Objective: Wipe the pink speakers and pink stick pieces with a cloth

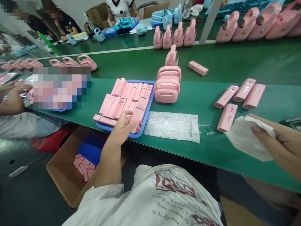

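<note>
My left hand (124,125) is closed around a pink rectangular device (139,112), tilted over the right side of a blue tray (152,94). Rows of similar pink pieces (110,105) fill that tray. A folded white cloth or tissue (246,138) is pinched in my right hand (279,138), at the right of the green bench. Just left of the cloth lies a pink device with buttons (227,117), and several more pink devices (245,90) are grouped behind it. Between my hands, a clear bubble-wrap pouch (172,126) rests flat near the bench edge.
Pink handled units (166,91) stand behind the pouch, with more (249,23) along the raised shelf. One pink device (198,68) lies apart. Below left, a cardboard box (61,166) holds pink pieces and a blue tray. A co-worker's hands (14,97) are at the left; other people sit opposite.
</note>
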`<act>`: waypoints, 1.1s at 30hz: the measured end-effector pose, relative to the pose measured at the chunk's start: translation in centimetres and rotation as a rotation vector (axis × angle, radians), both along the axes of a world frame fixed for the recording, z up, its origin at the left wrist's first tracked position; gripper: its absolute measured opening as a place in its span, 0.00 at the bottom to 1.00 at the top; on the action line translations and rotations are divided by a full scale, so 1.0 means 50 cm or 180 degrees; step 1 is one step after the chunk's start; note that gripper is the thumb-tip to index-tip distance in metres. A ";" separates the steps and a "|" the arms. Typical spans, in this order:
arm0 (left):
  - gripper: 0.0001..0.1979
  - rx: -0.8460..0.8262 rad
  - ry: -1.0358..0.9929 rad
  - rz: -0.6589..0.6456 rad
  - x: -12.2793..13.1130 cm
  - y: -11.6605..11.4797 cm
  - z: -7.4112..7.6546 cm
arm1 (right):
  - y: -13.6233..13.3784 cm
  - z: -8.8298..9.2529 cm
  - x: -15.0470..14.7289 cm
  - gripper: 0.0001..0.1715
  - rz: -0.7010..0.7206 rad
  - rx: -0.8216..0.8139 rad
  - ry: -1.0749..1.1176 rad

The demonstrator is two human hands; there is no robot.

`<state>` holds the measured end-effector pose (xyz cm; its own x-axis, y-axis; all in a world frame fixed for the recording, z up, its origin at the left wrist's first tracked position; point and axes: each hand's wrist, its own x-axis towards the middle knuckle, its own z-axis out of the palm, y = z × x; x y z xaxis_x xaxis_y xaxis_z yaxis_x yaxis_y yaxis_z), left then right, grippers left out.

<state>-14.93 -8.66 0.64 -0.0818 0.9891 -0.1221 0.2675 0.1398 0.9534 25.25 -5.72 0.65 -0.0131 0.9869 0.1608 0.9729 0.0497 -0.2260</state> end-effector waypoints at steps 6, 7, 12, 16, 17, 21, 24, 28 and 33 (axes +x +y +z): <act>0.22 -0.0563 -0.2117 -0.1103 0.174 -0.052 -0.011 | -0.028 0.059 -0.125 0.26 -0.0057 0.0882 0.1402; 0.25 -0.0624 -0.2234 -0.1123 0.196 -0.053 -0.017 | -0.033 0.055 -0.148 0.22 0.0114 0.1139 0.1643; 0.45 -0.0923 -0.2747 -0.1046 0.256 -0.045 -0.045 | -0.063 -0.017 -0.226 0.14 0.2177 0.1707 0.1607; 0.45 -0.1174 -0.3060 -0.0636 0.269 -0.041 -0.056 | -0.074 -0.063 -0.227 0.17 0.3188 0.1653 0.1521; 0.44 -0.1163 -0.3078 -0.0619 0.270 -0.040 -0.058 | -0.070 -0.066 -0.218 0.17 0.3164 0.1610 0.1623; 0.34 -0.1388 -0.3248 -0.1140 0.274 -0.038 -0.060 | -0.043 -0.065 -0.175 0.15 0.1481 0.1540 0.2623; 0.20 -0.1594 -0.3424 -0.1285 0.278 -0.036 -0.055 | -0.038 -0.061 -0.168 0.15 0.0128 0.1599 0.3590; 0.15 -0.1763 -0.3576 -0.1196 0.290 -0.036 -0.048 | -0.051 -0.067 -0.187 0.18 0.0429 0.1353 0.3416; 0.20 -0.2060 -0.3170 -0.0631 0.303 -0.030 -0.066 | -0.078 -0.095 -0.197 0.18 0.2341 0.1510 0.2331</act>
